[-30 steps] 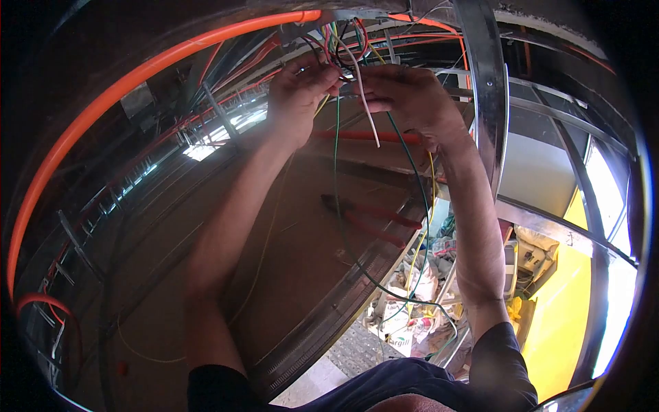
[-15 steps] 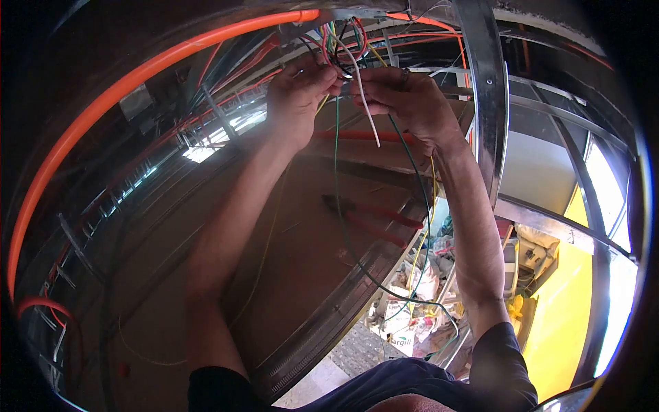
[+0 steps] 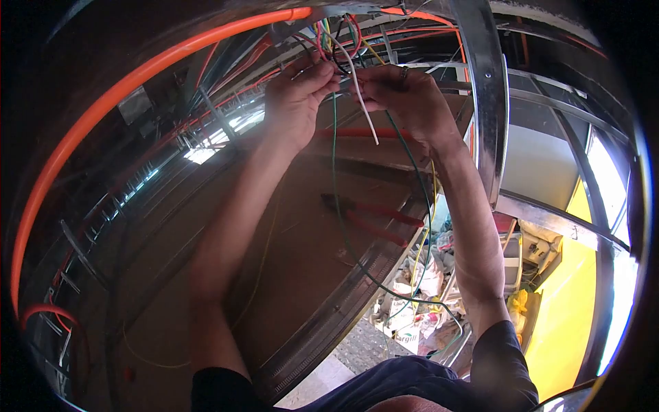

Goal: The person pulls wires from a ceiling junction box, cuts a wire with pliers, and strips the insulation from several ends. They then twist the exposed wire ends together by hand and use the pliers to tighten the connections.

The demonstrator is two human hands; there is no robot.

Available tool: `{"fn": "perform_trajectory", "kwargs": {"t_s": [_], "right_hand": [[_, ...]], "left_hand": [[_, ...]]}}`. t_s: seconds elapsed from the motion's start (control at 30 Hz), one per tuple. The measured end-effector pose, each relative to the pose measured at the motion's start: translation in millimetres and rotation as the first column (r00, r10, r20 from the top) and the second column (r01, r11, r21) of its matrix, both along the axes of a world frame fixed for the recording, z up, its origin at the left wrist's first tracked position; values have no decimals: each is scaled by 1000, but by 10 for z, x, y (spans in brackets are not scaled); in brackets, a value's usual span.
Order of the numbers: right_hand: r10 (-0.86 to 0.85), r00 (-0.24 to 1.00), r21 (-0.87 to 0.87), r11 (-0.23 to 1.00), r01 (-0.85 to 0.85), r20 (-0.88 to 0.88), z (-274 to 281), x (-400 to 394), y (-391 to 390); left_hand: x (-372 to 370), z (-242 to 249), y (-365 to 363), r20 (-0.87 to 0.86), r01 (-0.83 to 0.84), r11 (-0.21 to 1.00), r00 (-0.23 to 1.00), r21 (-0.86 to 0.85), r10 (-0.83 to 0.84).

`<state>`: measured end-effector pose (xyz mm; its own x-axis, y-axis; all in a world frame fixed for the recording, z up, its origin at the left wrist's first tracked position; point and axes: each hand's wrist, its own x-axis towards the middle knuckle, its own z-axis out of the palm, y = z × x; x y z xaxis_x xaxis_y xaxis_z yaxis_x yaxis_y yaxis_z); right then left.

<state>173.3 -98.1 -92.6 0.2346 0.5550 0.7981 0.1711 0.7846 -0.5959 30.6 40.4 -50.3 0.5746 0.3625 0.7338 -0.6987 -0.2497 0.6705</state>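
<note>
Several thin electrical wires (image 3: 319,34), red, black, green, yellow and white, come down from a metal box (image 3: 295,29) overhead. My left hand (image 3: 296,99) pinches at the lower part of this bundle, thumb against fingers. Close beside it, my right hand (image 3: 406,99) is also closed in a pinch on wire. A short black wire (image 3: 341,67) shows between the fingertips, though the exact strands held are partly hidden. The white wire (image 3: 365,113) dangles free in front of my right fingers. Long green wire (image 3: 335,158) loops down below both hands.
Red-handled pliers (image 3: 381,213) lie on the brown board (image 3: 295,226) below. Orange conduit (image 3: 89,117) curves along the left. A metal stud (image 3: 487,103) stands close right of my right arm. Bags and debris (image 3: 419,288) lie lower down, near a yellow panel (image 3: 566,309).
Both hands stay pinched in nearly the same place, with only slight finger movement. The free end of the white wire has shifted a little left, and the view has tilted slightly.
</note>
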Motion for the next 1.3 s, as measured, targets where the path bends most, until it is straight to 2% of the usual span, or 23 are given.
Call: {"fn": "perform_trajectory", "kwargs": {"t_s": [0.23, 0.33, 0.4, 0.5, 0.53, 0.6, 0.73, 0.8, 0.83, 0.9, 1.1, 1.23, 1.3], "right_hand": [[31, 1000, 71, 997, -31, 4, -28, 18, 53], [-68, 998, 47, 997, 68, -8, -9, -40, 96], [-278, 960, 101, 956, 276, 13, -7, -97, 94], [-284, 959, 124, 951, 283, -12, -27, -54, 109], [-284, 959, 124, 951, 283, -12, -32, -46, 109], [-168, 986, 99, 981, 169, -24, -44, -31, 108], [-152, 988, 77, 985, 153, -22, -38, -31, 102], [-94, 995, 133, 986, 98, -39, -46, -32, 109], [-94, 995, 132, 986, 98, -38, -52, -30, 110], [-114, 993, 128, 985, 117, -33, -53, -49, 122], [-57, 997, 128, 990, 64, -59, -69, -60, 141], [-64, 997, 154, 986, 69, -39, -86, -93, 169], [-68, 997, 116, 991, 71, -34, -73, -128, 148]], "left_hand": [[55, -29, -53, 40, -51, 999, 998, 16, 50], [60, -26, -62, 54, -90, 996, 995, 21, 88], [42, -14, -68, 71, -104, 990, 993, 91, 97], [39, -6, -83, 80, -147, 985, 987, 87, 140], [43, -8, -80, 80, -147, 985, 987, 87, 140], [55, -17, -72, 99, -163, 972, 984, 171, 148], [93, -64, -104, 214, -221, 949, 961, 226, 173], [90, -63, -117, 247, -297, 893, 944, 339, 220], [101, -65, -104, 247, -297, 893, 944, 338, 221], [100, -43, -93, 258, -366, 813, 927, 452, 273], [72, -60, -106, 223, -406, 766, 914, 498, 339], [19, -58, -72, 167, -349, 806, 937, 479, 306], [-1, -53, -47, 180, -351, 773, 936, 528, 302]]}}
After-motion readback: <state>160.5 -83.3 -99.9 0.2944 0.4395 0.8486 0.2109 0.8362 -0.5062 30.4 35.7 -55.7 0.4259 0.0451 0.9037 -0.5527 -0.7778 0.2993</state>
